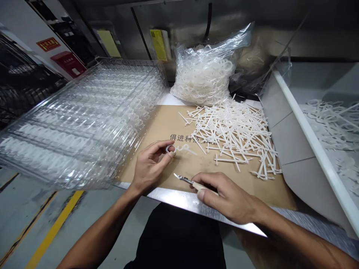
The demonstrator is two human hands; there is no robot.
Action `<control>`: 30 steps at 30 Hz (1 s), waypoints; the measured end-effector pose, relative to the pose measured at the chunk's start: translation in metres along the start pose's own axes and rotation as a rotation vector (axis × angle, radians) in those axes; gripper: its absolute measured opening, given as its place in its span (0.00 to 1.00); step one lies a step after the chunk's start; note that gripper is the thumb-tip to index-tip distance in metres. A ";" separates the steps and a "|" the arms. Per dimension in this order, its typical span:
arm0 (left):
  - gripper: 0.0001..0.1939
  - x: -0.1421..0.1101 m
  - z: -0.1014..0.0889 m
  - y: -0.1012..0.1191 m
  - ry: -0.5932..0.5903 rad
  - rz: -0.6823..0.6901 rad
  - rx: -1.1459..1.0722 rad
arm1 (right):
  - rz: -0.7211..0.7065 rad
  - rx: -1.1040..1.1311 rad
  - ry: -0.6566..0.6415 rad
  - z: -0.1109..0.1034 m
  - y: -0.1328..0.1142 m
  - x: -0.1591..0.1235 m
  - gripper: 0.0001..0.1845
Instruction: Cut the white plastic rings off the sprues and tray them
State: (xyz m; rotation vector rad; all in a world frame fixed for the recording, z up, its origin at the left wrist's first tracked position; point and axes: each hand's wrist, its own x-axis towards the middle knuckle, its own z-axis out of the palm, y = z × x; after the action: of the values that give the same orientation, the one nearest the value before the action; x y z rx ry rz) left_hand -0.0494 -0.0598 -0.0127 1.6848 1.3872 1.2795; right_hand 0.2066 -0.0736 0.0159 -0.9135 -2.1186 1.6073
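Steel bench edge (190, 201) runs across my feed, with a brown cardboard sheet (157, 127) laid on top and a yellow floor line (53, 228) down to the left. Off to my left, stacked clear plastic trays (78, 123) hold rows of white pieces, and a clear bag (202, 74) of white rings sits behind the sheet. A heap of white plastic sprues (232, 138) covers the cardboard's right side, beside a grey bin (297, 138) holding more white pieces. The left hand (150, 166) is curled, pinching a small white plastic ring (169, 149) between thumb and forefinger over the cardboard. The right hand (227, 198) is closed around a craft knife (186, 181), its pale handle in the fingers and its blade pointing toward the ring, near it but not touching.
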 end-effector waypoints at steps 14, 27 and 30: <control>0.17 -0.027 0.032 0.007 0.255 -0.133 -0.483 | 0.147 0.150 0.123 0.004 0.006 -0.002 0.19; 0.19 -0.035 0.031 0.007 0.216 -0.072 -0.463 | 0.183 0.143 0.115 0.005 0.004 -0.004 0.19; 0.19 -0.035 0.031 0.007 0.212 -0.074 -0.441 | 0.183 0.148 0.115 0.005 0.003 -0.003 0.18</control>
State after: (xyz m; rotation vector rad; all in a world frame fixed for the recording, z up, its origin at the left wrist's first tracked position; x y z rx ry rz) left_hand -0.0173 -0.0914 -0.0280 1.2185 1.1591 1.6173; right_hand 0.2065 -0.0786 0.0120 -1.1483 -1.8577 1.7272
